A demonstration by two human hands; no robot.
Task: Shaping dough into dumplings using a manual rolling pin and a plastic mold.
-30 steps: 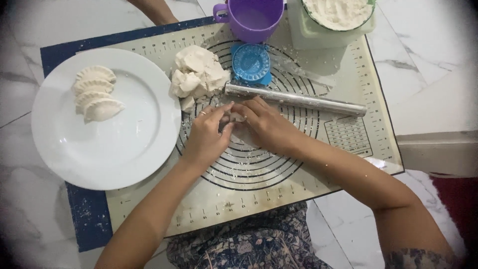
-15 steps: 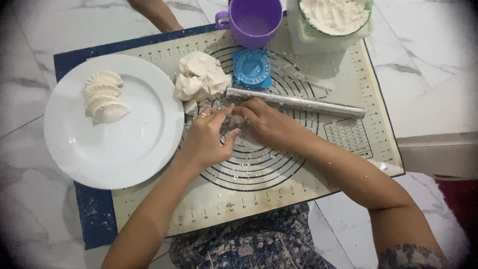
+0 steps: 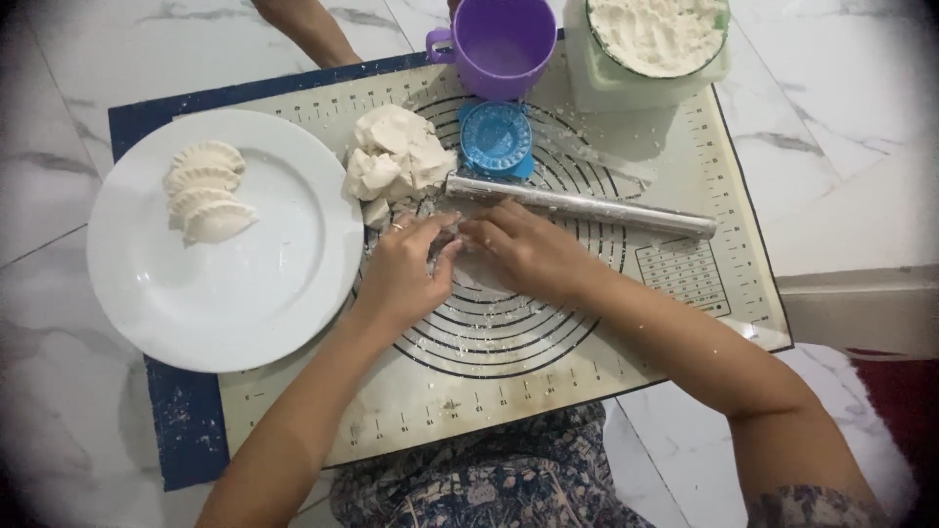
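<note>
Mid-mat (image 3: 685,323), left hand (image 3: 406,274) and right hand (image 3: 523,249) pinching small dough piece (image 3: 448,244), beside plate (image 3: 293,313).

Layout seen from above. A pastry mat (image 3: 548,391) lies on the floor (image 3: 59,176) and fills the middle of the frame. A plate (image 3: 245,303) rests on the mat's left part, with a row of dumplings (image 3: 207,191) at its upper left. Right of the plate sits a dough heap (image 3: 396,161); just right of that, a round mould (image 3: 496,137). Below the mould a rolling pin (image 3: 587,205) runs rightward. A mug (image 3: 499,44) stands at top centre, a flour tub (image 3: 655,44) to its right. Both hands, left (image 3: 406,274) and right (image 3: 523,249), meet at mat centre, just below the pin.
</note>
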